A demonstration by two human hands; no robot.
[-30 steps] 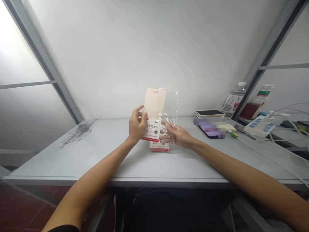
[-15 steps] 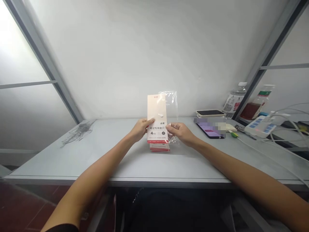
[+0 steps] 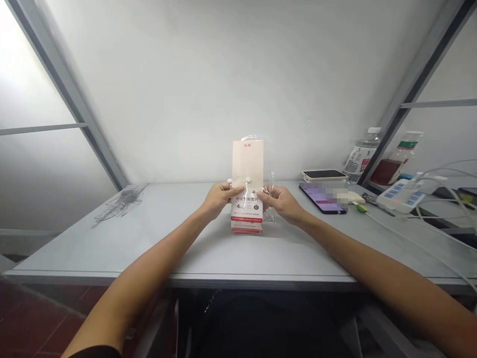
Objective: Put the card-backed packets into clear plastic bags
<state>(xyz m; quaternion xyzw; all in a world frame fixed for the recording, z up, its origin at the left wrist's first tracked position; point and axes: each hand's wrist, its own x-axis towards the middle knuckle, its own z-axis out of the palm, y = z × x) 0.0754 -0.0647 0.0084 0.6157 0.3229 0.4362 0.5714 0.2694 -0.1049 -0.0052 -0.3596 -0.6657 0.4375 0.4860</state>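
Upright above the desk, a pale printed ruler-set card (image 3: 247,161) with a red bottom band is held between my two hands. Clear plastic pouch film (image 3: 272,180) surrounds or backs it, showing past its top and right edges. I cannot tell exactly how the layers lie. A white button (image 3: 248,179) shows on the card's front. My left hand (image 3: 218,199) pinches the left edge, thumb in front. At the right edge, my right hand (image 3: 281,201) grips card and film, its fingers behind. Just below are more red-banded cards (image 3: 246,230), largely hidden.
To the right on the desk (image 3: 208,253) are a purple-screened phone (image 3: 322,200), a white-edged phone (image 3: 325,175), a power strip (image 3: 402,193) and loose cables. Two bottles, one clear (image 3: 360,156) and one with dark liquid (image 3: 391,164), stand at the back right. Dark scribbles (image 3: 121,204) mark the left side.
The card has shifted slightly right and up, so it now overlaps most of the clear film that stuck out on its right. Both hands keep their hold.
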